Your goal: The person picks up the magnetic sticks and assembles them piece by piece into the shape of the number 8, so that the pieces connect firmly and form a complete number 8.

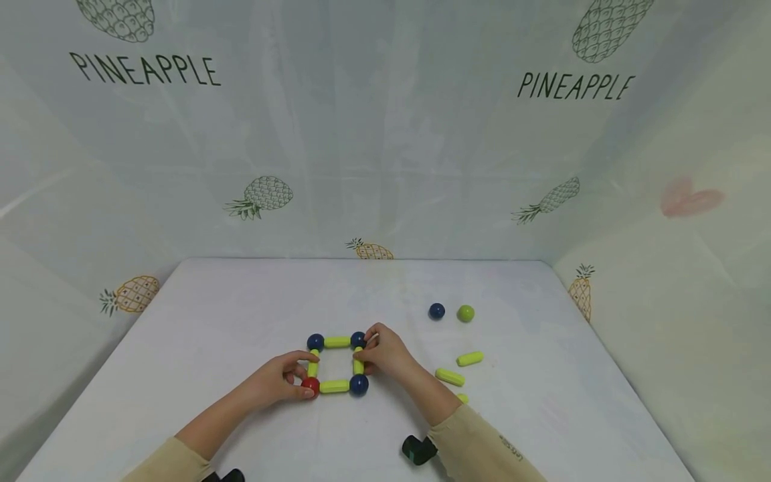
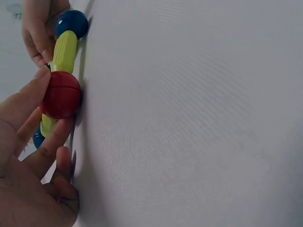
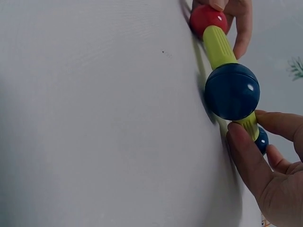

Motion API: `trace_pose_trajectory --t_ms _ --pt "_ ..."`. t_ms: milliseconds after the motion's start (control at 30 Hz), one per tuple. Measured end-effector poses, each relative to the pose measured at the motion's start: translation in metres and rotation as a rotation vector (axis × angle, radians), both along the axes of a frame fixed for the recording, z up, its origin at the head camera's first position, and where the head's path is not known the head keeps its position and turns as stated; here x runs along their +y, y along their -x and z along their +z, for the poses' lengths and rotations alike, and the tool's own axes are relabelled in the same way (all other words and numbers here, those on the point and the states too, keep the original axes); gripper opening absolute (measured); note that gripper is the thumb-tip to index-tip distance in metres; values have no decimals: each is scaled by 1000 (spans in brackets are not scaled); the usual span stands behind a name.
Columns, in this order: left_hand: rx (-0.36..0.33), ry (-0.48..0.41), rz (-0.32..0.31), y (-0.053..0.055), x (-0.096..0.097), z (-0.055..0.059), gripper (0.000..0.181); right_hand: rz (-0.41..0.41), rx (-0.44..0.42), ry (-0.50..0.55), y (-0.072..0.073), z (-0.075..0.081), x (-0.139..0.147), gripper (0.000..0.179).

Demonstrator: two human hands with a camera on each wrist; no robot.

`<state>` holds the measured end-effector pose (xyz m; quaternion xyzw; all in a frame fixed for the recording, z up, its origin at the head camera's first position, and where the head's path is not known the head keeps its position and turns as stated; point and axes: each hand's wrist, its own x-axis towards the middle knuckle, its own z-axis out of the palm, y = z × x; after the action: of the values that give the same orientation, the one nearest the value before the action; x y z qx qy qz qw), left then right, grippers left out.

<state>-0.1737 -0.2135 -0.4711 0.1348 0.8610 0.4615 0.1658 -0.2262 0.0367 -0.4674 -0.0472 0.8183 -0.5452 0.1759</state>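
Observation:
A square frame of yellow-green rods and balls sits on the white table, with a red ball (image 1: 310, 386) at its near left corner and blue balls at the other three. My left hand (image 1: 279, 380) holds that corner, its thumb on the red ball and its fingers along the left rod (image 1: 313, 367). At the opposite side, my right hand (image 1: 390, 353) pinches the right rod (image 3: 248, 124) between thumb and finger, just behind the near right blue ball (image 3: 232, 92). The near rod (image 1: 334, 387) joins the red ball to this blue ball.
Right of the frame lie a loose blue ball (image 1: 436, 311), a green ball (image 1: 466, 313) and three yellow-green rods, one (image 1: 462, 397) partly hidden by the right forearm. A black device (image 1: 418, 450) is at the right sleeve. Pineapple-printed cloth (image 1: 385, 134) hangs behind the table.

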Motion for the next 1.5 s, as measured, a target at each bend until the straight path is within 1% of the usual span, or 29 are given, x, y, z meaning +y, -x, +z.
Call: trace_pose_trajectory --t_ms 200,433,700,800,933,1167,1267,1500 --pt "15 14 7 4 7 2 60 -7 12 -15 2 0 6 34" --pt "37 32 36 15 20 1 59 -14 41 -42 5 5 18 36" --pt "44 24 45 29 40 1 58 -67 31 -68 13 4 33 41" --pt "33 22 44 33 46 1 59 -88 21 -81 16 3 39 43" --pt "18 15 40 40 55 2 60 -93 31 -104 17 5 47 48" --pt "32 -16 21 54 67 1 57 -67 71 -171 20 7 62 53" --pt "25 -31 20 58 71 0 53 -53 86 -191 20 8 67 54" --pt "18 -63 -9 67 82 0 49 -54 97 -216 24 11 75 61"
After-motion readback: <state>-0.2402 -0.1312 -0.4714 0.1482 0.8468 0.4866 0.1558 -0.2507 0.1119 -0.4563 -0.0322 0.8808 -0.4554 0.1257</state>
